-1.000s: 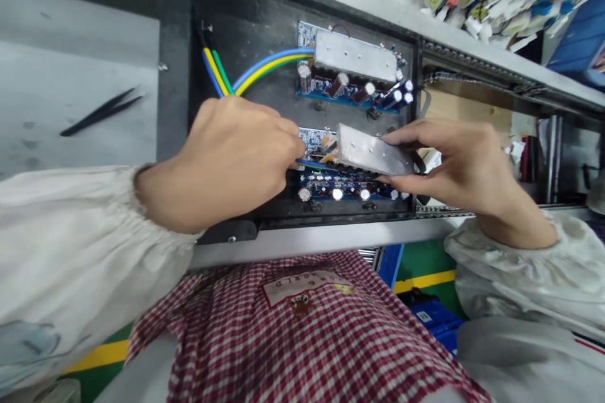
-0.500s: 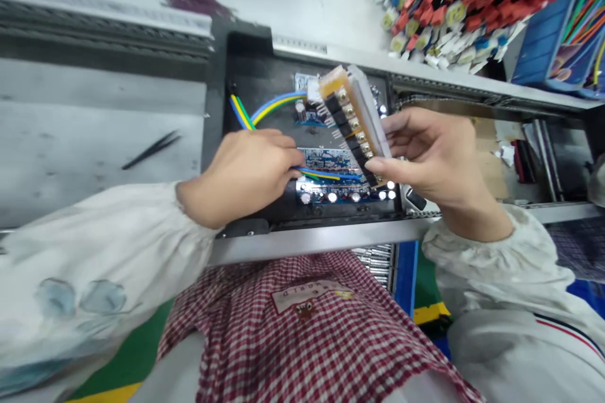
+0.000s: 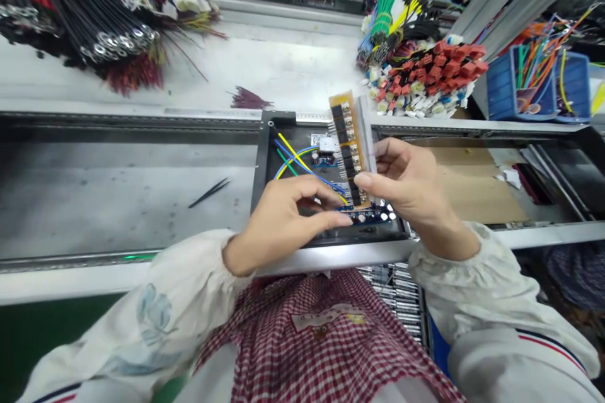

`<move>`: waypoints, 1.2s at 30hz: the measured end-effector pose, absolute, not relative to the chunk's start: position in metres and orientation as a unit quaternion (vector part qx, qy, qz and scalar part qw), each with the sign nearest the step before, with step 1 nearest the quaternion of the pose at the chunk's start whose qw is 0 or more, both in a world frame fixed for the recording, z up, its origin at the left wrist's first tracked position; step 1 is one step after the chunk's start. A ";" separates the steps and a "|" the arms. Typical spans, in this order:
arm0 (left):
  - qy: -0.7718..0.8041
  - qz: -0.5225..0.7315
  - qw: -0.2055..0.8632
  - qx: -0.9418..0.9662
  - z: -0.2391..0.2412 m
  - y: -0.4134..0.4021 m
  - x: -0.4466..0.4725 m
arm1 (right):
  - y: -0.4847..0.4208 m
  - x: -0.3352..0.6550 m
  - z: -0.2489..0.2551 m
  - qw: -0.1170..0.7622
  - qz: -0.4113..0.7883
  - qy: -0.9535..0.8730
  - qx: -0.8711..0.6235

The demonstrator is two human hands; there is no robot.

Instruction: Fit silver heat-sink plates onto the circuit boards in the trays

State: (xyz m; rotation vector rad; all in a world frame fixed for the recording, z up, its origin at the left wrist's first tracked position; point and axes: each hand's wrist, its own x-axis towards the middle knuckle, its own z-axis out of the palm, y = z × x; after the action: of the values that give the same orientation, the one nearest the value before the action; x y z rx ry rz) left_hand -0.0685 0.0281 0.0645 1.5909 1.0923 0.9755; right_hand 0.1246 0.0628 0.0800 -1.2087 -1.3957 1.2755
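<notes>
My right hand (image 3: pixel 409 186) pinches a long grey metal heatsink (image 3: pixel 365 132) between thumb and fingers. Along its orange-yellow strip (image 3: pixel 358 150) runs a row of black transistors (image 3: pixel 346 157), their thin legs pointing left. The piece stands tilted above a black case (image 3: pixel 259 170). My left hand (image 3: pixel 293 217) curls at the left end of a blue circuit board (image 3: pixel 373 215), thumb at its near edge and fingers behind; the fingertips are partly hidden. Blue, yellow and green wires (image 3: pixel 295 160) cross the case towards the board. Farther back lies a smaller blue board with a white block (image 3: pixel 326 146).
Black tweezers (image 3: pixel 209 192) lie on the metal surface to the left. A purple wire bundle (image 3: pixel 249 98) rests on the shelf behind. Red-connector cables (image 3: pixel 435 69) and blue bins (image 3: pixel 534 85) stand back right. Cardboard (image 3: pixel 472 182) lies right of the case.
The view has risen and shows more of the shelf. My left hand has gone from the wires to the board's end, its thumb now spread forward. The heatsink is more upright.
</notes>
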 end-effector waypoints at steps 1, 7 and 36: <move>0.449 0.406 0.512 0.609 0.068 0.023 -0.067 | 0.061 0.122 0.080 0.436 0.517 -0.559 -0.480; 0.437 0.410 0.617 0.510 0.075 0.017 -0.064 | 0.054 0.113 0.081 0.445 0.539 -0.562 -0.444; 0.308 0.236 0.843 0.373 0.071 0.062 -0.055 | 0.054 0.177 0.097 0.228 -0.082 -0.963 -0.119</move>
State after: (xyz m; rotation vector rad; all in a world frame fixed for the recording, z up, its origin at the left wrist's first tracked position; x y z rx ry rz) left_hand -0.0553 0.0623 0.0710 0.7871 0.6497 0.4985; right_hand 0.1773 0.0544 0.0968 -0.3274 -2.6510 -0.2252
